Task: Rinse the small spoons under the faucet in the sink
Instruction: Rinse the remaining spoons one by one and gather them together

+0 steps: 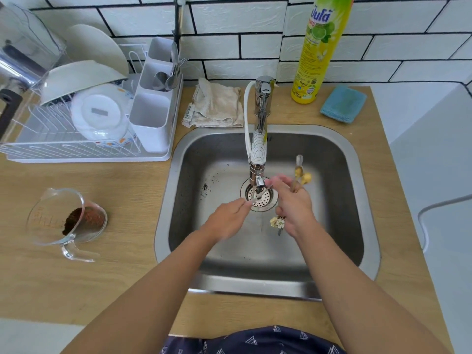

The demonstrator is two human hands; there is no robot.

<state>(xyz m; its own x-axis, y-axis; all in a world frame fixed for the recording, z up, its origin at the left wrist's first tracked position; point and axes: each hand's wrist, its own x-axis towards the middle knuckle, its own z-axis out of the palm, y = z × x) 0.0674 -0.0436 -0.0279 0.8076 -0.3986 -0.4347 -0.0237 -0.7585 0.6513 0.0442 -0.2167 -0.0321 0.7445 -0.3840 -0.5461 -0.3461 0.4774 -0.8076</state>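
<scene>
Over the steel sink [339, 159], my left hand [227, 218] pinches one thin small spoon [260, 195], held slanted under the faucet nozzle [258, 181] above the drain [259, 196]. My right hand [293, 200] is closed around a bunch of small spoons [300, 172] with yellow decorated handle ends sticking up past my fingers. A flower-shaped handle end [278, 223] shows below that hand. The stream of water is hard to make out.
A dish rack [51, 146] with bowls and a cutlery holder [153, 118] stands at left. A glass measuring cup [66, 221] with brown grounds sits on the counter. Behind the sink lie a rag [217, 106], a yellow detergent bottle [319, 49] and a blue sponge cloth [343, 103].
</scene>
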